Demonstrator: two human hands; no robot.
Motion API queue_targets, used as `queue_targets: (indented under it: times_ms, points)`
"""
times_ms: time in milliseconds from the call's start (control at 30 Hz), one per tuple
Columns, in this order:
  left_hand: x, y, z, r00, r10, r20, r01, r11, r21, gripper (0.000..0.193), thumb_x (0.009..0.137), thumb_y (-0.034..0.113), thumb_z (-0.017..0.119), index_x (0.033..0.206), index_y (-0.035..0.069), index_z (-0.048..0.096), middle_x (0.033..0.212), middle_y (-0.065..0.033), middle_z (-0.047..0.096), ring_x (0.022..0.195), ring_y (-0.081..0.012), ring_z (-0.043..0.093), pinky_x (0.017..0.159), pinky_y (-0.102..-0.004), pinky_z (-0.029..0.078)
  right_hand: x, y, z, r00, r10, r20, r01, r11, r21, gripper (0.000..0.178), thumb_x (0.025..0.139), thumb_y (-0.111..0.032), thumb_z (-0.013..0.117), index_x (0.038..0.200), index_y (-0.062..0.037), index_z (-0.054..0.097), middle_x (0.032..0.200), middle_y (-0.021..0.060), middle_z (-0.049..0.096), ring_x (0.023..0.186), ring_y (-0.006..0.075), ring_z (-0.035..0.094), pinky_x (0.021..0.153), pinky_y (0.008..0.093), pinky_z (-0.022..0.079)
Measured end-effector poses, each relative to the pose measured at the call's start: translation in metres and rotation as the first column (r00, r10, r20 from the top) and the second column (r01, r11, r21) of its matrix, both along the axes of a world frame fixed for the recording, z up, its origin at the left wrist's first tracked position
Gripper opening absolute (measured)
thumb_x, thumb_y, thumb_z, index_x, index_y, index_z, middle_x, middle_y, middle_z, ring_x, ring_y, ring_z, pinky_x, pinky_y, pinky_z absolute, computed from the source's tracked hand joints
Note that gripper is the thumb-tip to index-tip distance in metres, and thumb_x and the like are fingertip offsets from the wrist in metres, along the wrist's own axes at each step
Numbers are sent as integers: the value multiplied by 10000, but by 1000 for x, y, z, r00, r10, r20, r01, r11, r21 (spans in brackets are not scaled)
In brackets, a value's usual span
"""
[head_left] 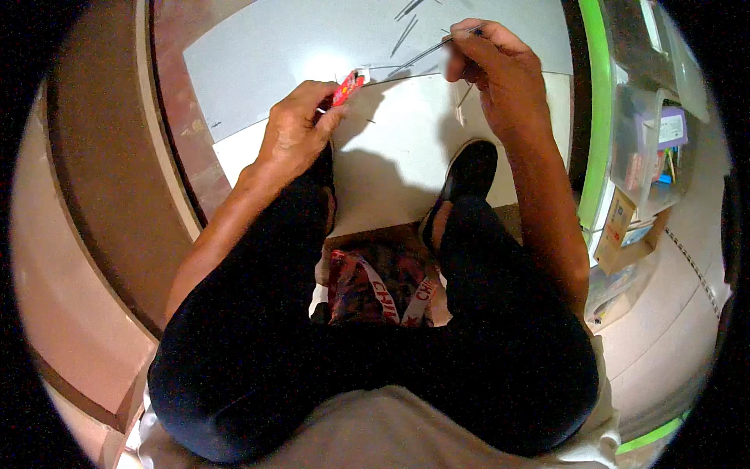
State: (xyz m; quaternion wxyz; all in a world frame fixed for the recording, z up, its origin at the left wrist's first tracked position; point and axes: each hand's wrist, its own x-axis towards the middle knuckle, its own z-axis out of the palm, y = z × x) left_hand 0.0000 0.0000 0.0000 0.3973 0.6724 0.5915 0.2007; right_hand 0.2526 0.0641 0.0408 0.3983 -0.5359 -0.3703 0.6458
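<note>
My left hand [301, 121] is closed around a small red packet [344, 89] with a whitish open-looking end; its kind is unclear. Opposite it, the fingertips of my right hand [504, 74] pinch a few thin dark strands [426, 56]. These slant down toward the packet, with their lower tips near its whitish end; whether they touch it I cannot tell. More dark strands [405, 35] lie on a grey sheet [266, 62] beyond my hands. A pale thin stick shape shows beneath my right hand, partly in shadow.
A white board [383, 187] lies under the grey sheet's near edge, with my shoes [473, 170] on it. A dark red printed bag [383, 289] sits between my legs. At right stand clear plastic drawers [633, 156] with a green frame and a cardboard box [617, 227]. Brown panels [94, 156] line the left.
</note>
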Motion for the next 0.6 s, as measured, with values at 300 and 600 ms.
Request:
queue_targets:
  times_ms: [300,600]
  points:
    - [-8,-1,10,995,-51,-85,55,998,37,235,836,115,650,1046,17,614,949,-142,634,851,-275,632,754,-339,505,-29,-13,18,992,-96,77,81,981,175,123,860,-71,619,963,-9,641,812,82,646,661,148,604,649,271,493]
    - [-7,0,2,984,-74,-162,88,992,85,251,831,104,648,1063,20,607,975,-157,623,857,-306,631,744,-345,514,-23,-8,25,981,-193,-15,185,910,370,123,853,-31,627,968,11,640,833,84,655,672,145,612,626,263,509]
